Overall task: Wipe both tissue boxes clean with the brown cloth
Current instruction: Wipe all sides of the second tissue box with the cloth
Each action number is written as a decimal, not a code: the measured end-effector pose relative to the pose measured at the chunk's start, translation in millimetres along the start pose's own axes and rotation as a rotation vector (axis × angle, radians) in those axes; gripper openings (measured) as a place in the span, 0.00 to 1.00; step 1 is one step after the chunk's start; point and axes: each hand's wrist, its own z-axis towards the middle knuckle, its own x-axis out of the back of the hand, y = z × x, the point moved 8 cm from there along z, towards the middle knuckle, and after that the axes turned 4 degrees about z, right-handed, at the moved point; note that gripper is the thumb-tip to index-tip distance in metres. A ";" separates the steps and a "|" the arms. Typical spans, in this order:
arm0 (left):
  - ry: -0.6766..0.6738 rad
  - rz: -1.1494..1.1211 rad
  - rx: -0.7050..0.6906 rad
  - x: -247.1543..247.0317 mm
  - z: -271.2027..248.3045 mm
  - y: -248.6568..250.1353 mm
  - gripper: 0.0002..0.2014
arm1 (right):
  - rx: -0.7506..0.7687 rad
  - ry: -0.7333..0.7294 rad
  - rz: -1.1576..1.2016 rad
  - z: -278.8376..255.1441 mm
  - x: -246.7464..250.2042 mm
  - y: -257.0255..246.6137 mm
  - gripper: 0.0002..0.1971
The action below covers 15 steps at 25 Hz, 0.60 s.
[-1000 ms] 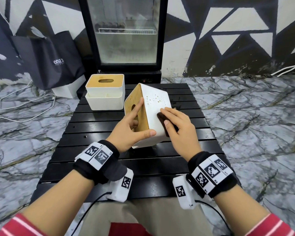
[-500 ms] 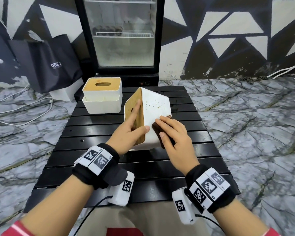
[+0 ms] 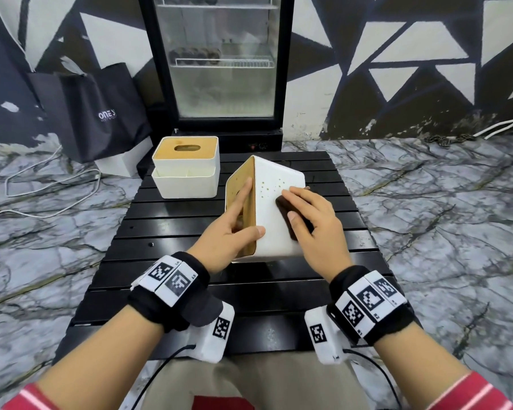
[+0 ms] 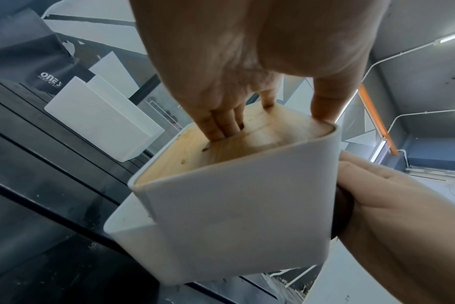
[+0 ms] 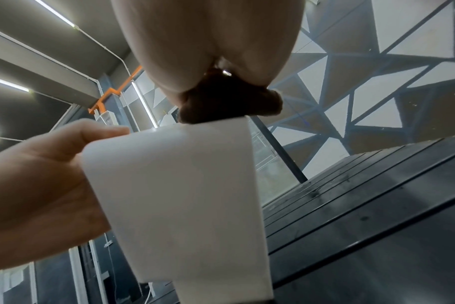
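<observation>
Near box [image 3: 274,214]: white, wood-lidded, tipped on edge on the slatted table [image 3: 172,229], lid facing left, perforated white base turned up and to the right. Just in front and right of the far box.

Far box [image 3: 187,170]: white, wood lid with oval slot, upright on the table, behind and left of the near box, apart from it, untouched.

Left hand [image 3: 230,232]: clamped on the near box — thumb across the white face at the near corner, forefinger stretched up the lid, other fingers [image 4: 218,123] dipping into the lid slot in the left wrist view.

Cloth [image 3: 292,217]: brown, bunched, pressed against the upturned white face of the near box, right of the perforations.

Right hand [image 3: 311,223]: laid flat over the cloth, fingers extended and close together, pressing rather than gripping; in the right wrist view the cloth [image 5: 229,98] bulges under the palm at the box's edge.

Step in hand, as judged: wiping the base of the near box, first of two.

Next move, as judged: carry the cloth on across the rest of that face under even pressure, left hand bracing against the push so the tilted box does not slip — then turn it to an unwiped side. Far box yet to be done.
</observation>
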 end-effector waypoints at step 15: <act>-0.022 0.035 0.034 -3.6 -2.3 -1.7 0.39 | -0.184 -0.004 -0.014 39.2 10.0 14.9 0.19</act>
